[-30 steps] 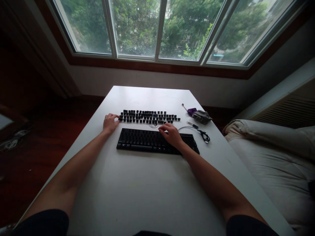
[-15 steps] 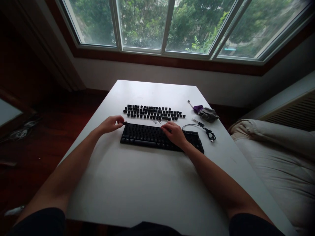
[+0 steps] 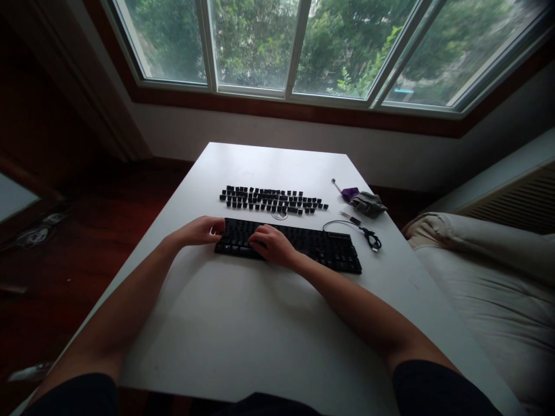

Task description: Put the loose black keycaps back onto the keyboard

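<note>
A black keyboard [image 3: 327, 248] lies across the white table. At its left end my left hand [image 3: 200, 231] pinches a small black keycap, mostly hidden by the fingertips, against the keyboard's left key columns. My right hand [image 3: 274, 244] is over the left-middle part of the keyboard, its fingers bent and drawn together. Whatever those fingers may hold is hidden. Behind the keyboard, loose black keycaps [image 3: 255, 199] are set out in several rows. A thin wire ring [image 3: 280, 216] lies between the rows and the keyboard.
On the right of the white table [image 3: 260, 335] are a coiled black cable [image 3: 370, 238], a small tool with wire prongs [image 3: 350, 218], a grey and purple cloth [image 3: 366, 203] and a thin stick [image 3: 336, 185]. A pale cushioned seat [image 3: 472, 271] stands to the right.
My left hand has taken a keycap from the left end of the rows and brought it to the keyboard's left end. My right hand has slid left over the keyboard. The view has shifted slightly.
</note>
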A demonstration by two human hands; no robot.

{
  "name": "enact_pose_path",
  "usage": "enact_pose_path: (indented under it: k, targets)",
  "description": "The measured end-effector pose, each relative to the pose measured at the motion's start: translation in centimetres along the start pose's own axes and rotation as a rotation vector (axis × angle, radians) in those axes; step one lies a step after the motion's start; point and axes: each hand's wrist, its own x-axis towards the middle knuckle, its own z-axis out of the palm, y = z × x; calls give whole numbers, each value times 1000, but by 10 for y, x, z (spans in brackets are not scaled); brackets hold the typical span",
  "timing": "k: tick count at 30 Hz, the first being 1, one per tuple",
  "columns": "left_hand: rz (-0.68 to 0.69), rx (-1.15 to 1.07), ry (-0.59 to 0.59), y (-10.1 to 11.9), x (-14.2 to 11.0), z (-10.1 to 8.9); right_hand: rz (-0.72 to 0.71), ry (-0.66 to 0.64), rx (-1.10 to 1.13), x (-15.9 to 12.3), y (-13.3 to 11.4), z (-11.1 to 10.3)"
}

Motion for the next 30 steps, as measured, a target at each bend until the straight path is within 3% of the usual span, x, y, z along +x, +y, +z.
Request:
enact_pose_path:
  k: [12, 30]
  targets:
    - [4, 55, 13, 0, 1, 3, -67, -63, -87, 36, -21, 33]
    - [-30, -93, -37, -14, 0, 1, -89, -126, -152, 43, -24, 27]
